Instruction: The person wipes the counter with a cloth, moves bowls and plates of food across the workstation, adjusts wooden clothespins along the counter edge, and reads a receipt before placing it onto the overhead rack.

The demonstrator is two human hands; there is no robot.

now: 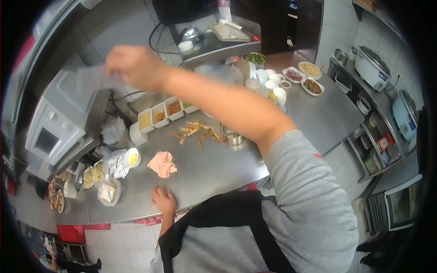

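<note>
My right hand (132,68) is raised high at the upper left, arm stretched across the counter, in front of the white microwave. Its fingers are closed on a translucent, motion-smeared thing (92,76) that looks like thin clear plastic. My left hand (164,200) lies on the counter's front edge, fingers loosely spread, holding nothing. Just beyond it is a crumpled pink cloth (162,164). Wooden clothespins (199,131) lie scattered farther back, beside a small metal bowl (234,137). White food trays (159,115) stand in a row behind them.
The microwave (57,123) stands at the left. Around the steel counter (205,168) are a white bowl with yellow bits (132,158), a plastic bag (109,191), and filled dishes (313,86) at the right. Rice cookers (372,68) sit on the right shelf. A person's legs show bottom left.
</note>
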